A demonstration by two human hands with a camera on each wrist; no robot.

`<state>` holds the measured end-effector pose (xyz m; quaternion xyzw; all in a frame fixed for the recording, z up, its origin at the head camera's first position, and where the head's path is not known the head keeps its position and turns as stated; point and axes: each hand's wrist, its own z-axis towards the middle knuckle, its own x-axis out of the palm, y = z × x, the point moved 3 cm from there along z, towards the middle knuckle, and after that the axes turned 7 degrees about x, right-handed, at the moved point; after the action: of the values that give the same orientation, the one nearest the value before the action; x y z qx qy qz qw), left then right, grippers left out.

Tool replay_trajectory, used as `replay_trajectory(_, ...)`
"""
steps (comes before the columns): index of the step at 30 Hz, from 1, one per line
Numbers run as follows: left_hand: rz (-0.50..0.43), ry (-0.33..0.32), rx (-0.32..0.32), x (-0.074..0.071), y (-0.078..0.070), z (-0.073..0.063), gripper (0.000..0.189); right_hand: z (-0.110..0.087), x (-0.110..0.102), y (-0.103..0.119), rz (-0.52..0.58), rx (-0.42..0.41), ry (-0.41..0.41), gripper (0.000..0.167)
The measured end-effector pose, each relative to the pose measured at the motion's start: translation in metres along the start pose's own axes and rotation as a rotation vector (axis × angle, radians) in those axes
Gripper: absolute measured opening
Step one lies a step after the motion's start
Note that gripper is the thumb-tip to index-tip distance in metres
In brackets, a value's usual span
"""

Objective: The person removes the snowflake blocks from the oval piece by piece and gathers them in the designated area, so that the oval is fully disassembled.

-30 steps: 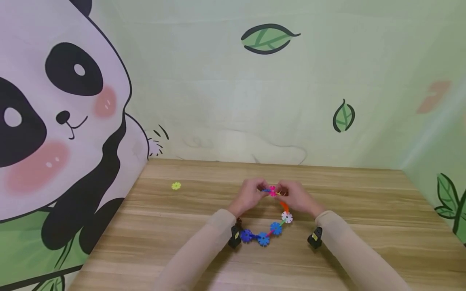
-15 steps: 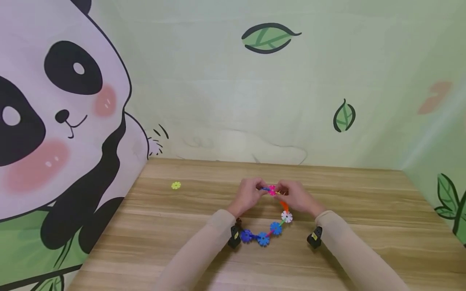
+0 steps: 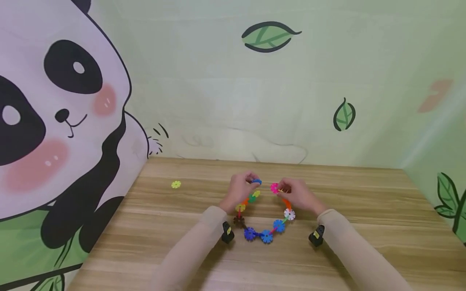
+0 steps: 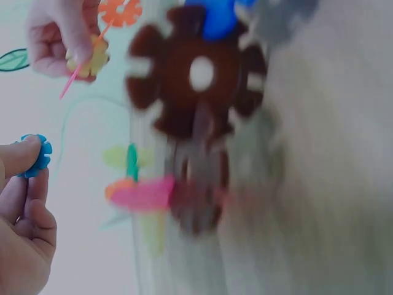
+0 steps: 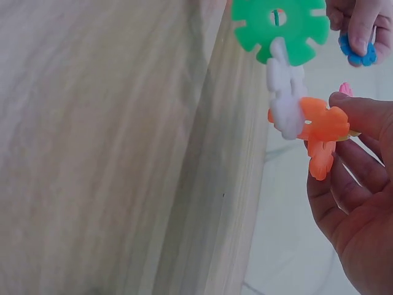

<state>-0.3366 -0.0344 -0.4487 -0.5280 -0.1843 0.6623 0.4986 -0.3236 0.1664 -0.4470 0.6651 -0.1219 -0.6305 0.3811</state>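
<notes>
In the head view my left hand [image 3: 241, 189] pinches a blue notched disc [image 3: 256, 182] between thumb and fingers. The left wrist view shows this blue disc [image 4: 40, 156] standing alone in the fingers. Across a small gap, my right hand [image 3: 297, 195] pinches a yellow notched disc [image 4: 91, 58], with a pink disc [image 3: 274, 188] joined to it. From there a chain of interlocking discs curves round through orange, white [image 3: 289, 214], blue [image 3: 267, 236] and brown [image 3: 238, 219]. Its other end, a yellow-green disc [image 3: 256, 194], lies beneath the left hand.
One loose yellow disc [image 3: 176, 184] lies at the back left of the wooden table [image 3: 153, 242]. A wall printed with a panda [image 3: 83, 81] and leaves borders the table behind and at the sides.
My left hand has drawn back to the left with the blue disc, opening a gap from the pink disc. The chain's left part now shows; the right hand has shifted slightly right.
</notes>
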Motion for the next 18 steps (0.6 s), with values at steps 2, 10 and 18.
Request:
replay_trajectory(2, -0.009, -0.006, -0.006, -0.008, 0.002, -0.001, 0.005, 0.000, 0.001, 0.000, -0.007, -0.003, 0.000, 0.007)
replay_trajectory(10, 0.003, -0.069, -0.012, -0.040, 0.014, -0.005, 0.008, -0.001, -0.001, 0.003, 0.005, -0.025, -0.012, 0.007)
replay_trajectory(18, -0.051, -0.089, -0.054, -0.064, 0.033, -0.014, 0.014, -0.001, -0.001, 0.001, 0.004, 0.022, 0.007, 0.009)
